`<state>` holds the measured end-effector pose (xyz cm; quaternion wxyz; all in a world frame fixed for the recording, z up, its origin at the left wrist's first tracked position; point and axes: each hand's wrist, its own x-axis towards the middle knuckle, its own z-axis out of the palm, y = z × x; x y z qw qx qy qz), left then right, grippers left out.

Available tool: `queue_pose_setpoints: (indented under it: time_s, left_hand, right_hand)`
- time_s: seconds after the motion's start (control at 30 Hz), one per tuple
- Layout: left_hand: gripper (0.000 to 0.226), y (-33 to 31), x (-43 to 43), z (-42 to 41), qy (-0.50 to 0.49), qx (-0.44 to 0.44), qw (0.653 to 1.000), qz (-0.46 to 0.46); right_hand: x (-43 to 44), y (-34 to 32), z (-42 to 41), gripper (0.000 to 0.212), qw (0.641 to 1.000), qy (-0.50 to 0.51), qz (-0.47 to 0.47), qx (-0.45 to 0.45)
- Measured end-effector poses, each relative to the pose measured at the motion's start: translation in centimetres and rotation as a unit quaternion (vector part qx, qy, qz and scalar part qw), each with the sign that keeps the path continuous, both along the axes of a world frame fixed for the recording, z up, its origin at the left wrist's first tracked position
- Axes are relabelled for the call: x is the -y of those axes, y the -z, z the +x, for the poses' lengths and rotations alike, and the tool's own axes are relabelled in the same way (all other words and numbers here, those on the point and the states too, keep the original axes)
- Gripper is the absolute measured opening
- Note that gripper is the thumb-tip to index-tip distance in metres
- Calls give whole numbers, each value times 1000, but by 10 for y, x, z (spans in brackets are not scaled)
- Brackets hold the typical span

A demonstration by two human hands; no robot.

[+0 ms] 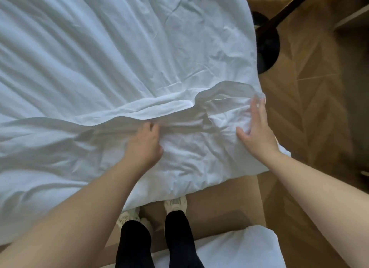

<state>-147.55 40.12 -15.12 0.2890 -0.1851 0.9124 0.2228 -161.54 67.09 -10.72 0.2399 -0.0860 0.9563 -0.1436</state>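
Note:
A white, wrinkled duvet covers the bed and fills most of the view. Its near edge is folded back in a thick ridge running left to right. My left hand grips a bunch of the white fabric just below that ridge, with the fingers curled into the cloth. My right hand lies flat with straight fingers on the duvet's near right corner, close to the bed's edge.
A wooden herringbone floor lies to the right of the bed. A black round lamp or table base with a dark pole stands by the bed's right side. Another white cushion or bedding piece sits behind my feet.

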Motion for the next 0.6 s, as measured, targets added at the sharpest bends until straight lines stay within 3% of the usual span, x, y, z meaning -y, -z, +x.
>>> queue_pose_setpoints:
  time_s: [0.1, 0.2, 0.27, 0.3, 0.33, 0.37, 0.4, 0.43, 0.47, 0.5, 0.53, 0.6]
  left_hand:
    - [61, -16, -41, -24, -64, 18, 982, 178]
    - [100, -32, -82, -58, -213, 69, 894, 388]
    - [119, -37, -106, -81, -274, 97, 843, 453]
    - [117, -37, -115, -91, -298, 105, 828, 463]
    - [101, -36, -123, -100, -311, 100, 829, 454]
    - [70, -34, -129, -108, -308, 72, 850, 421]
    - [38, -35, -131, -114, -281, 44, 889, 360]
    - [22, -35, -131, -120, -232, 18, 935, 267]
    - [24, -33, -129, -122, -172, -20, 970, 172]
    - [39, -30, -123, -124, -112, -64, 985, 114]
    - [64, -25, -117, -126, -83, -81, 987, 113]
    - [96, -24, -107, -129, -82, -31, 970, 225]
  right_hand:
    - [-22, -1, 23, 100, 999, -12, -15, 51]
    - [-40, 2, 46, 107, 997, -10, 30, 77]
    - [-48, 4, 60, 107, 996, -31, 52, 72]
    - [-50, 4, 68, 107, 995, -35, 65, 61]
    - [-53, 6, 77, 106, 995, -29, 82, 45]
    - [-55, 7, 85, 105, 994, -8, 102, 34]
    - [-56, 8, 93, 106, 992, 21, 121, 33]
    - [-56, 10, 101, 106, 988, 48, 139, 39]
    - [-56, 12, 106, 107, 985, 67, 151, 51]
    - [-54, 13, 109, 108, 982, 82, 156, 63]
    - [-53, 15, 109, 108, 982, 95, 149, 72]
    - [-50, 18, 105, 108, 983, 117, 121, 78]
